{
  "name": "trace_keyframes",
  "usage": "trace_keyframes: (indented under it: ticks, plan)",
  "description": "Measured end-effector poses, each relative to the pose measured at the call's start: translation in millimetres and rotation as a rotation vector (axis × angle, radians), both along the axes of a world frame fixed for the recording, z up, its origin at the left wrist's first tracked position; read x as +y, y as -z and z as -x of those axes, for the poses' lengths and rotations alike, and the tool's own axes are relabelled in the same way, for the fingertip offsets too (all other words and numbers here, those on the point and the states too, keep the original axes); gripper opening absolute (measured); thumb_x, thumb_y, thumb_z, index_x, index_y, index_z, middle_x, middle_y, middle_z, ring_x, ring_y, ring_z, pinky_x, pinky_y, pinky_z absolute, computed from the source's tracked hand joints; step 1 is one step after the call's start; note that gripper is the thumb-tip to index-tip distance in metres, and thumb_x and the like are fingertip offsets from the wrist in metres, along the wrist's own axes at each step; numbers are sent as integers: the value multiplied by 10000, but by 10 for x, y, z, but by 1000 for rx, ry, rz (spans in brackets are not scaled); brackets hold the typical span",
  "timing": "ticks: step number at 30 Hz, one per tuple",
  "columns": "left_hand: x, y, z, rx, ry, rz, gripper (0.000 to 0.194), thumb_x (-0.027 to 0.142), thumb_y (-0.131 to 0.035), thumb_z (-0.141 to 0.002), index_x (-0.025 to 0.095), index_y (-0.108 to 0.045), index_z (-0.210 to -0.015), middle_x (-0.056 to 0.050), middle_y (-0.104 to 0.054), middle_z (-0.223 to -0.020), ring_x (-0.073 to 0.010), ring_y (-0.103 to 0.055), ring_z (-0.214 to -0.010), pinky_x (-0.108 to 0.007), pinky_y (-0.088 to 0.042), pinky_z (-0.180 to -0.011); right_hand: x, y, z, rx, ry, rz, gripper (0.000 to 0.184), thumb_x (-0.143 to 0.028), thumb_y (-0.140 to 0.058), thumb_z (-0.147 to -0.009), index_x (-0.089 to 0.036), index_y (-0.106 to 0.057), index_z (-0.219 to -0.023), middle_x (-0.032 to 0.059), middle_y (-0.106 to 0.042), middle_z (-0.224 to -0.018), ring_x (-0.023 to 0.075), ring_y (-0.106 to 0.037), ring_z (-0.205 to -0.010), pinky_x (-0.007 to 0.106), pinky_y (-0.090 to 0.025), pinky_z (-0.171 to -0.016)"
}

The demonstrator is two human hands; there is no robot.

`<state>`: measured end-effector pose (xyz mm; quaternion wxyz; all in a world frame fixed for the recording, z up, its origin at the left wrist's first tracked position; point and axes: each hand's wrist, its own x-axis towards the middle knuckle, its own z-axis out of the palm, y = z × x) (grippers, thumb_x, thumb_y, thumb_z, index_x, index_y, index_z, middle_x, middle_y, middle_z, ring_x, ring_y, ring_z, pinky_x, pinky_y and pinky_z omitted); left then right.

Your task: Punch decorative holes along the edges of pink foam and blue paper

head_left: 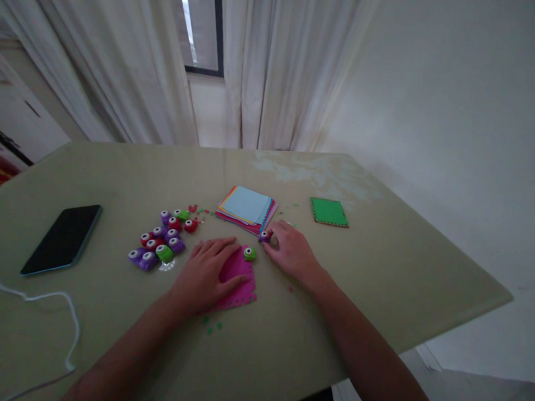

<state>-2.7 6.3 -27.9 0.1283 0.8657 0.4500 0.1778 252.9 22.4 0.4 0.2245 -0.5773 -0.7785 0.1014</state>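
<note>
My left hand [211, 269] lies flat with its fingers spread on a pink square of paper [236, 295], whose edge has small punched holes. A green craft punch [249, 253] sits at the upper right corner of that sheet. Just to its right, my right hand [291, 248] pinches a small purple craft punch [264, 236] between thumb and fingers, close to the paper stack. Left of my left hand stands a group of purple, red and green punches [155, 244], each with a white round top and dark dot.
Behind the hands lies a stack of coloured paper [248, 204], light blue on top. A green square [329, 211] with a hole-punched edge is at the right. A dark tablet [65, 238] and a white cable [74, 318] lie on the left. Tiny paper bits [210, 331] are scattered about.
</note>
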Motion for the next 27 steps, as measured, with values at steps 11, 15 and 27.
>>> trace_keyframes:
  ticks: [11, 15, 27]
  plan:
    - [36, 30, 7, -6, -6, 9, 649, 637, -707, -954, 231, -646, -1457, -116, -619, -1549, -376, -553, -1385, -593, -398, -1173, -50, 34, 63, 4, -323, -7, 241, -358, -792, -968, -191, -747, -1136, 112, -660, -1229, 269, -645, -1163, 404, -512, -1035]
    - [40, -8, 19, -3, -11, 21, 613, 595, -701, -968, 238, -635, -1462, -105, -630, -1537, -372, -550, -1374, -582, -413, -1149, -24, 17, 20, 14, -255, -7, 223, -329, -833, -919, -188, -747, -1068, 110, -665, -1198, 272, -645, -1128, 405, -519, -1008]
    - [49, 10, 150, 45, 37, 34, 428, 395, -527, -1075, 367, -647, -1485, -75, -613, -1493, -355, -540, -1299, -578, -408, -1105, 2, 21, -5, -7, -221, 14, 232, -301, -740, -1003, -182, -735, -1202, 120, -642, -1261, 263, -634, -1176, 401, -507, -1048]
